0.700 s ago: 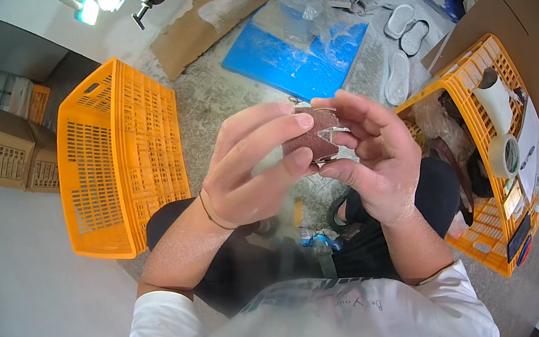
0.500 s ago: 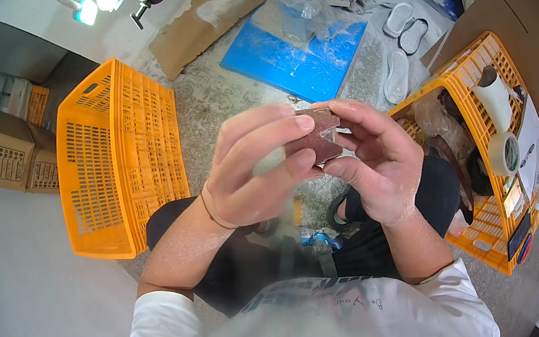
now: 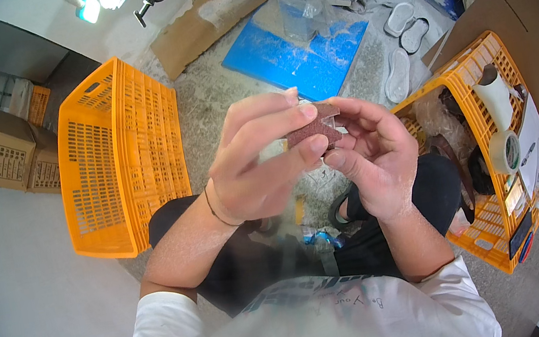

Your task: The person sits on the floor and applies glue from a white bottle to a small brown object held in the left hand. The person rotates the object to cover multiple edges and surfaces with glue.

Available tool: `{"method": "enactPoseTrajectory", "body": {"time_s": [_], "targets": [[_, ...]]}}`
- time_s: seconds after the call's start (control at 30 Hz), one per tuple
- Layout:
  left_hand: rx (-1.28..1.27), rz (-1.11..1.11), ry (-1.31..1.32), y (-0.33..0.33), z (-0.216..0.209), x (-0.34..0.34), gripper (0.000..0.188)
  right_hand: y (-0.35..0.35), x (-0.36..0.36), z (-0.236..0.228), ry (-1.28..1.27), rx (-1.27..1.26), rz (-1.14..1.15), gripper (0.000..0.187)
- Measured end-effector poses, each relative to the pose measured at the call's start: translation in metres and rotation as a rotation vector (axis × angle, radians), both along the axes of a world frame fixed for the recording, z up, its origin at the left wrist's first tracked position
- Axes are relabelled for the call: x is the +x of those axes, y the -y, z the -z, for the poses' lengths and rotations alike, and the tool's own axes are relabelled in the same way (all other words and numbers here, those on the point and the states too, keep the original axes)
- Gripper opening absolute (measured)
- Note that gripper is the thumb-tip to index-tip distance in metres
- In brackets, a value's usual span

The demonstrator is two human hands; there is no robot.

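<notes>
Between my hands, above my lap, is a dark red, grainy strip of sandpaper (image 3: 311, 129), bent, with a notched gap along its right side. My left hand (image 3: 253, 160) pinches it, fingers along the upper part and thumb on the lower edge. My right hand (image 3: 380, 163) is closed at the strip's right end, thumb below and index finger above. A small pale object seems to sit in the notch by the right fingertips, mostly hidden, and I cannot make out what it is.
Stacked orange crates (image 3: 123, 156) stand to the left. At the right, another orange crate (image 3: 471, 62) holds bags and a tape roll (image 3: 505, 152). Ahead lie a dusty blue base plate (image 3: 266, 56), cardboard (image 3: 205, 27) and white-soled shoes (image 3: 399, 74). A lit lamp (image 3: 89, 10) is upper left.
The sandpaper has tilted and shifted slightly upward between my fingers, its notch now facing up more. My left fingers have risen a little; both hands keep their hold.
</notes>
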State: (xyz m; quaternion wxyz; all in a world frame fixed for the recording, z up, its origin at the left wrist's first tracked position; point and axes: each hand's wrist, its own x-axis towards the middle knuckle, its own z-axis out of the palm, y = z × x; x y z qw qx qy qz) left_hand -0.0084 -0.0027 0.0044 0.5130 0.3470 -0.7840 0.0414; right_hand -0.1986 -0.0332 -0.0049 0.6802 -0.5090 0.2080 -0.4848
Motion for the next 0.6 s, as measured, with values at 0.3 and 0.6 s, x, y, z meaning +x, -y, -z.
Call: {"method": "enactPoseTrajectory", "body": {"time_s": [0.3,0.6], "targets": [[0.118,-0.002,-0.121,0.002,-0.006,0.0,0.024,0.005,0.005,-0.001,-0.114,-0.152,0.092,0.057],[0.187,0.022,-0.138,0.004,-0.002,-0.006,0.019,0.008,0.002,0.002,-0.237,-0.361,0.229,0.03]]}}
